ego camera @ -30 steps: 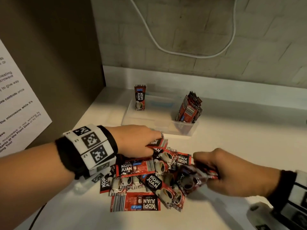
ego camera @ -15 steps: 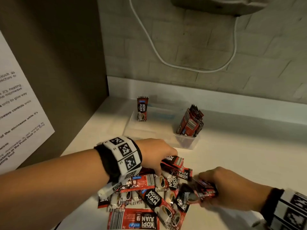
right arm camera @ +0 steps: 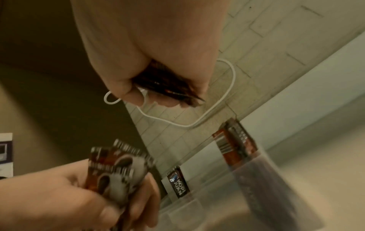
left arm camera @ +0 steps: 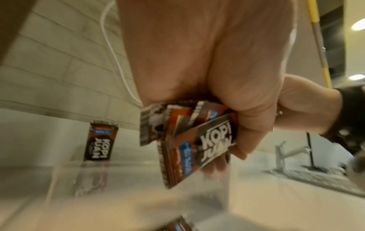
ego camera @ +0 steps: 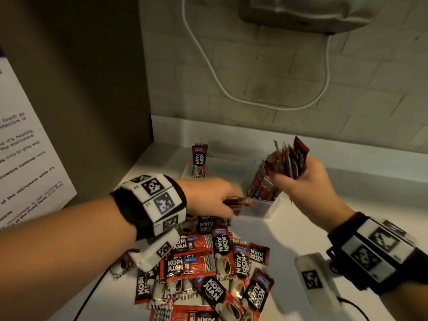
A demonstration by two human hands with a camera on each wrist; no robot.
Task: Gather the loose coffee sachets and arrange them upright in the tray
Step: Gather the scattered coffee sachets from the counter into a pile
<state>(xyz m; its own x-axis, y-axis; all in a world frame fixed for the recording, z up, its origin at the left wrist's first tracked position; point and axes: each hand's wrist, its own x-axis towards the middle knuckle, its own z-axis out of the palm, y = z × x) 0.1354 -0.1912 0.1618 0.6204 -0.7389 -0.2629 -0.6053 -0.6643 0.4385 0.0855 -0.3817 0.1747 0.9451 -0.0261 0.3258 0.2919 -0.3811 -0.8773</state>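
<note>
Lying nearest, a heap of loose sachets (ego camera: 208, 269) covers the white counter (ego camera: 301, 232), overlapping flat at all angles; its near end is cut off by the bottom of the head view. To the right of the heap the counter is bare up to the right wrist.

Just past the heap, the left hand (ego camera: 208, 198) is curled round a small bunch of sachets (left arm camera: 189, 140), held level at the near wall of the clear tray (ego camera: 266, 210). How many it grips is hard to make out, as the packets fan and blur.

The right hand (ego camera: 308, 181) is closed on a second fan of sachets (ego camera: 291, 158), ends pointing up, above the tray's right end, beside a leaning upright stack (ego camera: 261, 184) already in that corner. Its fingers are hidden behind the packets.

At the tray's far left corner a single sachet (ego camera: 199, 161) stands upright against the wall. Between it and the stack the tray floor is open.

Beyond, a white ledge meets a tiled wall with a looping white cable (ego camera: 231, 89). A dark panel closes the left side, carrying a printed notice (ego camera: 27, 158) cut off at the edge.
</note>
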